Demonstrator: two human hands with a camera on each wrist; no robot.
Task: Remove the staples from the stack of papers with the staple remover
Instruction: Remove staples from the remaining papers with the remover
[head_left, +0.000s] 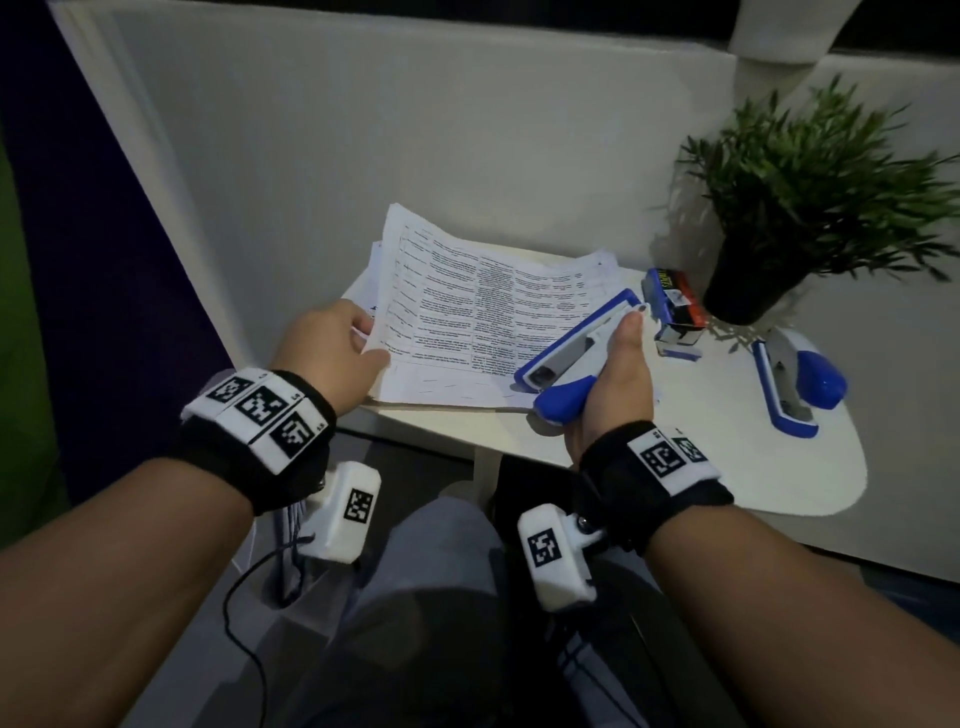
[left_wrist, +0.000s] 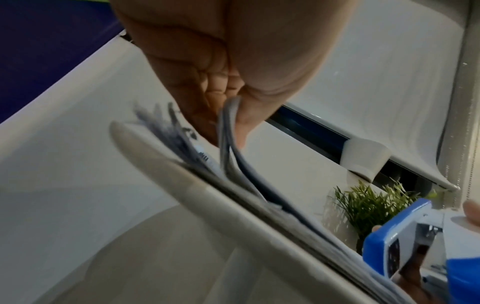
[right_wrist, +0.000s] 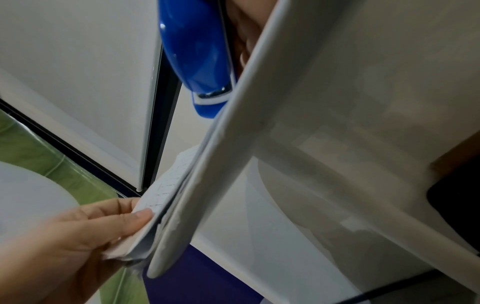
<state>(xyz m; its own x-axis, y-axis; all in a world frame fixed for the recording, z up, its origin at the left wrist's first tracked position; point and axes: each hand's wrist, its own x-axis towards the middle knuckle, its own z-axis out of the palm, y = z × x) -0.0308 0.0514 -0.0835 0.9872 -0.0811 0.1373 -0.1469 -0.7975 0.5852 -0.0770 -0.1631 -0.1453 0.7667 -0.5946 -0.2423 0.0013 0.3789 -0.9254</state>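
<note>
A stack of printed papers lies on the small white table. My left hand pinches the left edge of the top sheets between thumb and fingers and holds them raised off the stack; the left wrist view shows the bent sheets under that hand. My right hand grips a blue-and-white, stapler-shaped staple remover, its nose low over the papers' near right part. Its thumb lies along the top; the fingers are hidden beneath. The remover's blue body shows above the table edge.
On the table to the right stand a potted green plant, a small staple box and a second blue-and-white stapler. A white wall panel rises right behind the table. My knees are below the near table edge.
</note>
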